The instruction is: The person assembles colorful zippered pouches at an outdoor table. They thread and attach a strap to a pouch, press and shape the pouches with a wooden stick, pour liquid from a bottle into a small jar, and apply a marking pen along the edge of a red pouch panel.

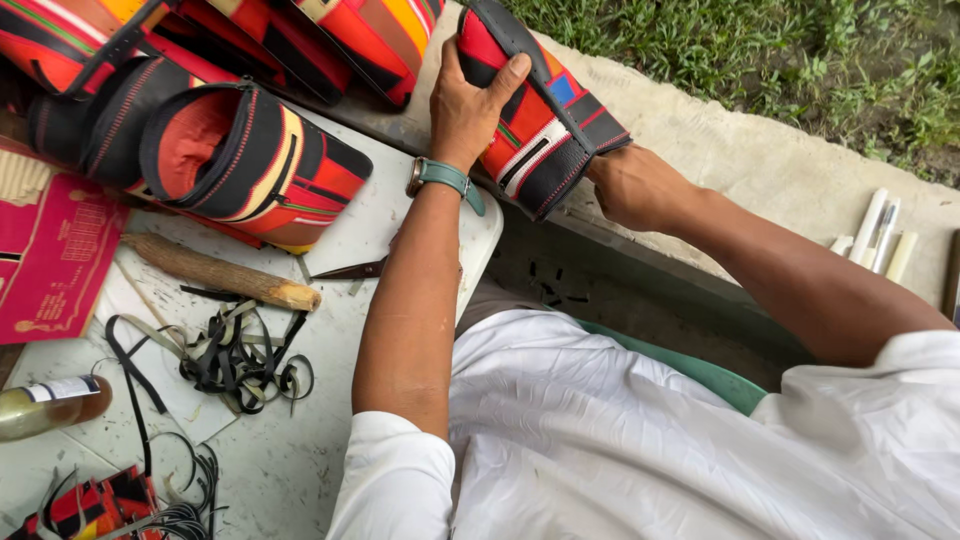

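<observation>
A striped red, black and orange fabric bag [540, 130] with black trim lies tilted on the concrete ledge. My left hand [465, 105] grips its upper side, thumb over the black rim; a teal watch is on that wrist. My right hand [625, 185] is pushed into the bag's lower open end, fingers hidden inside. I wear a white shirt.
More striped bags [245, 160] are piled on the white table [300, 440] at left. A wooden stick [220, 270], scissors [350, 269], black trim scraps [240, 355], a glass bottle [50, 405] and red cardboard [50, 260] lie there. White sticks [880, 235] rest on the ledge; grass beyond.
</observation>
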